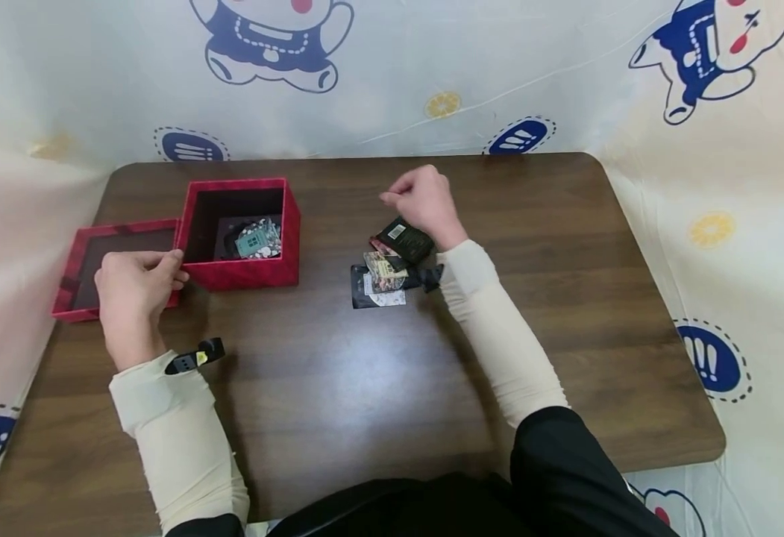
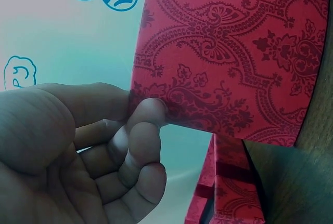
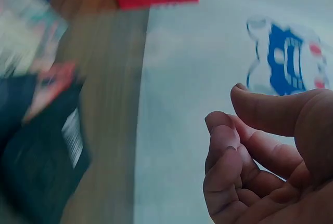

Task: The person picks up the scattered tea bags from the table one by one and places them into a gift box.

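Nearest, a person (image 1: 432, 511) in dark clothing is stretching both arms over a brown tabletop (image 1: 338, 395); pale sleeves (image 1: 502, 339) are covering the forearms, and a black strap (image 1: 193, 360) is sitting near the left wrist.

A little farther, the left hand (image 1: 130, 294) is pinching a red patterned box (image 1: 251, 275) near one corner — its grip is holding the edge between thumb and fingers, as the left wrist view is also showing. A red lid (image 1: 76, 313) is lying just beside the box, with its hollow side up, partly behind this hand. Around the middle, small packets (image 1: 385, 274) are lying in a loose, overlapping pile, and a black packet (image 1: 413, 242) with a white label is resting at its far side.

Inside the box, a shiny bag (image 1: 257, 239) with a teal label is lying. Beyond the pile the right hand (image 1: 425, 198) is hovering — its fingers are bending loosely, the thumb is standing apart, and the grip is holding nothing. Farthest, a pale sheet (image 1: 378, 67) with blue cartoon figures is hanging behind.
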`<state>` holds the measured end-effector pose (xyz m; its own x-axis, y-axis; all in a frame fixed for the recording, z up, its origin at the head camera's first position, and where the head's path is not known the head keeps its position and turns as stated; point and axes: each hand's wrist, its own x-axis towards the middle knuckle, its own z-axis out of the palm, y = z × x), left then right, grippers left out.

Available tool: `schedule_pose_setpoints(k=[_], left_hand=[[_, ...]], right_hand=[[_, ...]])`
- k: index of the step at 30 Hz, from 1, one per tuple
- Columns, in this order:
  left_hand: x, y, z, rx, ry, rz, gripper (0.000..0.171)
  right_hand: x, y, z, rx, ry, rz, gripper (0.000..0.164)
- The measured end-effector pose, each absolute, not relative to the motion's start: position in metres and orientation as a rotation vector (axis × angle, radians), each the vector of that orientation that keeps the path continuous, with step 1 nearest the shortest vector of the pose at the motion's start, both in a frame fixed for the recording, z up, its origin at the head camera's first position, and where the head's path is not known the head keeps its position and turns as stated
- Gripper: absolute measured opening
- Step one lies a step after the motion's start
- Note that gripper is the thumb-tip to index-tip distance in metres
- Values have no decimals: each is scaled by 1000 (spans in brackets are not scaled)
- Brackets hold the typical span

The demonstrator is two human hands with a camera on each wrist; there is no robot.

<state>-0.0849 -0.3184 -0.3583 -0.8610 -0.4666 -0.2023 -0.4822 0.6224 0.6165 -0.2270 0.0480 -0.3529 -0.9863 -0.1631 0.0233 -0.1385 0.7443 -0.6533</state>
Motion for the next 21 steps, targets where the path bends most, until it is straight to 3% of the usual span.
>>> schedule_pose_setpoints(k=[6,21], left_hand=[[-84,-320,-361,-823,2802,1079,63],[-83,-317,-358,-826,2800,1078,62]], right_hand=[[-220,92,-366,-104,2895,-1161,18],[-225,117,-393,79,2739,-955,22]])
